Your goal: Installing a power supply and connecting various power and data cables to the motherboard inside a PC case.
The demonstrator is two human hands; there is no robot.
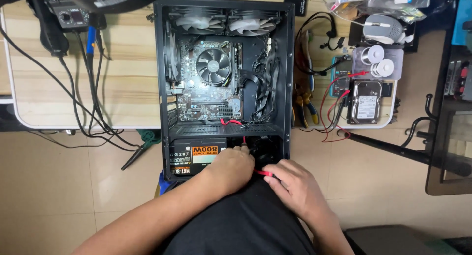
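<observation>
Head-camera view looks straight down on an open black computer case [290, 78] lying on its side across the edge of a pale wooden tabletop [123, 78], its lower end overhanging toward the person. Inside sit a green-grey motherboard [209, 90] with a round black cooler fan [213, 64], two white case fans [226, 23] at the far end, and a black power supply with an orange label [194, 156] in the near compartment. The left hand [231, 167] rests curled at the near edge of the case, just right of the power supply, fingers tucked among black cables; whether it grips anything cannot be told. The right hand [294, 186] lies just beside it, thumb and forefinger pinched together on a thin red cable [262, 173] that runs between the two hands. To the right of the case lie yellow-handled pliers [304, 107], a bare silver hard drive [366, 102] and a white mouse [382, 29].
</observation>
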